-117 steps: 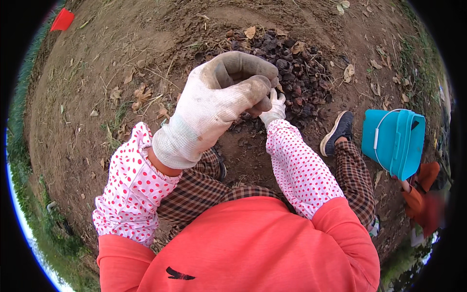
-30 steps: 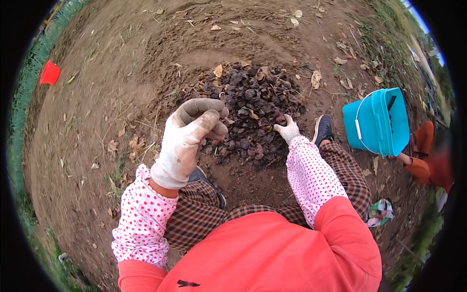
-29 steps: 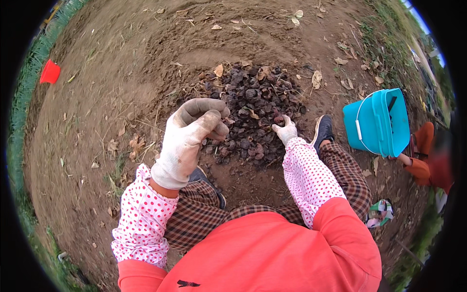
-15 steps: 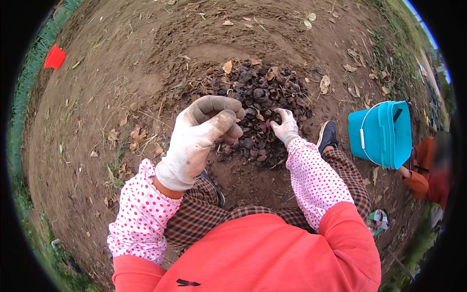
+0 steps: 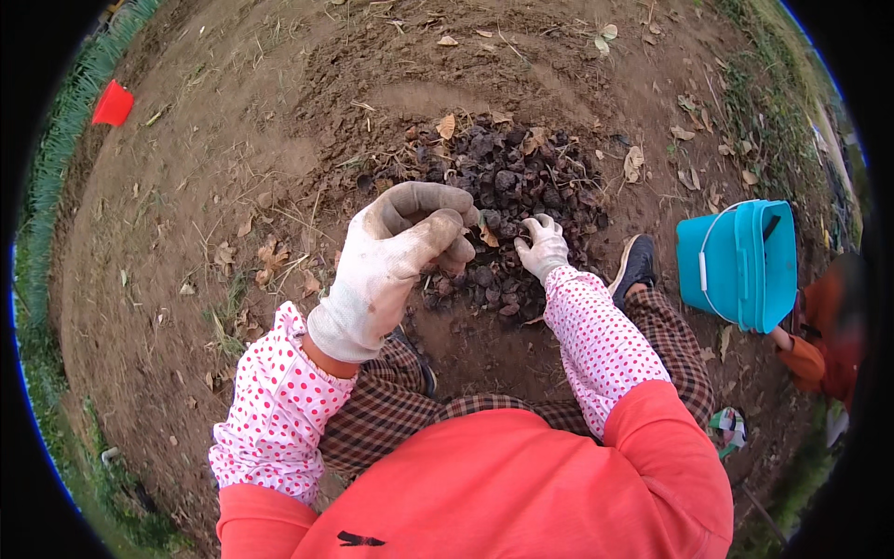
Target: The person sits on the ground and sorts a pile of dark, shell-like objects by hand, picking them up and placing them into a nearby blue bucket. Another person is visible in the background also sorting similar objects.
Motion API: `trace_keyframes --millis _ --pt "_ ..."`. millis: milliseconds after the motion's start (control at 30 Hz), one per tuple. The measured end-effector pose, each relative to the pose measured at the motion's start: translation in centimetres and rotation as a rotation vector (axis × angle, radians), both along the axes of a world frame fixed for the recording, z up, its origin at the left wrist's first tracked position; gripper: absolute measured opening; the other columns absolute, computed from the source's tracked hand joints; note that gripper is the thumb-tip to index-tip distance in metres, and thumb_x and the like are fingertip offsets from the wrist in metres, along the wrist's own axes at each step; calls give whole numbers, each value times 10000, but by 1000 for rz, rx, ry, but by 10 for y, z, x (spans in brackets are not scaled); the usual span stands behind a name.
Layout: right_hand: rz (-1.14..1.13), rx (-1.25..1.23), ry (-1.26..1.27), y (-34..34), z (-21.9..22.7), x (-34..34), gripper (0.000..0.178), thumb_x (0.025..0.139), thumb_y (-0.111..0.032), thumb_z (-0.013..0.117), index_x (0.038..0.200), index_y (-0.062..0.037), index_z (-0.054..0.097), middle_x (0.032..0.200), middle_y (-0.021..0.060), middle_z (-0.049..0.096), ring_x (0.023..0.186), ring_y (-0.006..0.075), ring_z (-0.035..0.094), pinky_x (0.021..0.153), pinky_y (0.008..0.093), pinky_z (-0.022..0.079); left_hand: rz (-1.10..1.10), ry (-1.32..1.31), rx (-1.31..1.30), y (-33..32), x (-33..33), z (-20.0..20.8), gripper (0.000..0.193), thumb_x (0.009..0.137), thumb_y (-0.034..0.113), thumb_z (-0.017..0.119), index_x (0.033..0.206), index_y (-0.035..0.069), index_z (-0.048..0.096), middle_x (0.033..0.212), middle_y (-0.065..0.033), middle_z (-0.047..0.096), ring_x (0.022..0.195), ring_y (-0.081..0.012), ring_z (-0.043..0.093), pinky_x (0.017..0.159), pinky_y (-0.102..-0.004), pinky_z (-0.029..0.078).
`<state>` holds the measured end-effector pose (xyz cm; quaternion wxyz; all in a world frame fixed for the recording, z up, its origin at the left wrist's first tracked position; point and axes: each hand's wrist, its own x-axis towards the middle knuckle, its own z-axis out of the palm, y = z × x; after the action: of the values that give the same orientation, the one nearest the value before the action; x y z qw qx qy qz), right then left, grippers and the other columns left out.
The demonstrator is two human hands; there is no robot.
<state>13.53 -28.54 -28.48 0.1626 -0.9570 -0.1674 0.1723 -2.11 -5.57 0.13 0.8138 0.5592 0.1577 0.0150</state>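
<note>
I have left gloved hand (image 5: 399, 250) raised, loosely curled | right gloved hand (image 5: 546, 250) lower, back upward, half spread | both forearms (image 5: 601, 343) angled forward

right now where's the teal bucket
In the head view, the teal bucket is toward the right side, just right of the person's right shoe.

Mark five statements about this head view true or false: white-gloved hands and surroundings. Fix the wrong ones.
1. The left hand, in a soiled white knit glove, has its fingers curled. True.
2. The right hand, in a white knit glove, is raised above the head. False: it is down at the loose pile of dark, shrivelled pieces.
3. The red plastic container is left of the rectangular teal plastic bucket. True.
4. The bucket's handle is black. False: it is white.
5. The white fabric sleeve covers have pink dots. True.
</note>
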Motion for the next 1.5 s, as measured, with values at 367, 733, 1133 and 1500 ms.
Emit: trace_keyframes --millis 367,733,1133,1500 --pt "-24 -191 267 11 29 1 990 727 -522 869 1547 -293 363 1644 168 251 1445 414 385 1151 480 420 -13 -15 -17 -5 5 -12 298 971 182 689 1190 -17 654 1060 -78 721 830 -125 682 763 -280 566" --pt "-43 -105 167 2 20 -22 920 718 -468 876 1499 -260 438 1628 148 267 1418 399 396 1139 466 424 0 2 6 -4 0 -7 273 980 164 679 1187 -13 660 1060 -81 721 835 -126 689 755 -278 574" --pt "47 -372 -8 36 15 -47 859 798 -491 820 1488 -216 389 1603 177 290 1300 373 490 916 469 534 -33 -6 9 -3 1 -8 302 975 180 689 1209 -5 644 1115 -112 722 851 -129 688 781 -285 570" --pt "231 -551 160 54 24 -22 710 844 -317 754 1462 -151 445 1568 190 335 1283 404 522 896 505 546 -159 48 141 -11 4 -4 325 955 237 694 1171 -5 668 1063 -65 718 839 -114 668 768 -279 546"
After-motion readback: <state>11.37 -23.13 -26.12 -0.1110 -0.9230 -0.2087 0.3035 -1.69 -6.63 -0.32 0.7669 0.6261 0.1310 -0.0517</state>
